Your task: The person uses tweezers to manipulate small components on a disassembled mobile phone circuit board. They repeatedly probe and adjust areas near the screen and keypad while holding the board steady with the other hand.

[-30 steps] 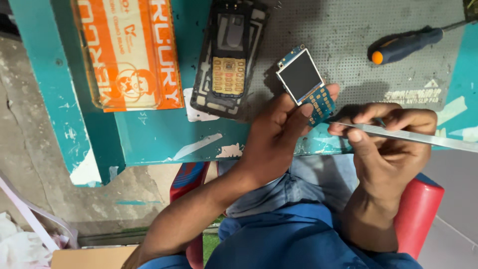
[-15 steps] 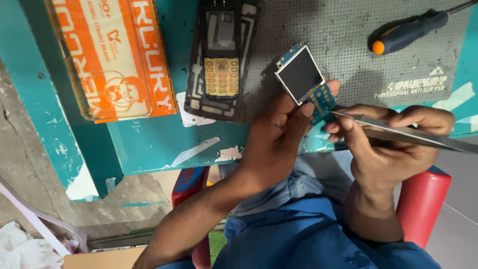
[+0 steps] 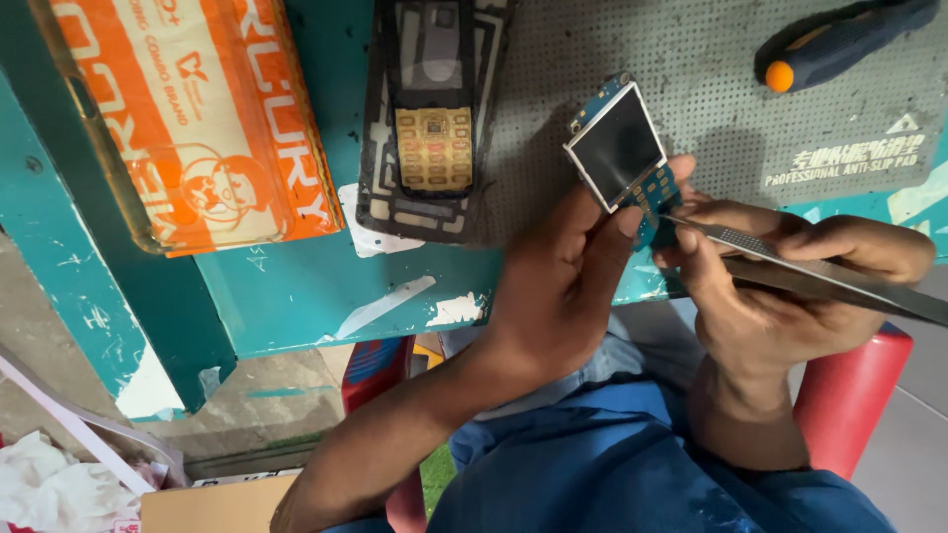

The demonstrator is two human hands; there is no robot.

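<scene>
My left hand (image 3: 568, 286) grips a blue phone circuit board (image 3: 624, 150) with a small dark screen on it, held tilted over the near edge of the bench. My right hand (image 3: 790, 286) pinches metal tweezers (image 3: 800, 259), whose tips touch the lower part of the board beside the left thumb. An opened phone housing (image 3: 431, 118) with a yellow keypad lies flat on the grey perforated mat (image 3: 731, 138), just left of the board.
An orange printed cardboard box (image 3: 197, 118) sits at the left on the teal bench (image 3: 326, 296). A screwdriver with a dark handle and orange tip (image 3: 839, 44) lies at the top right. A red stool (image 3: 849, 395) is beneath me; crumpled paper (image 3: 49, 484) lies on the floor.
The view has drawn closer to the bench. Both hands have shifted slightly, and the tweezers' tips now rest against the board's lower part.
</scene>
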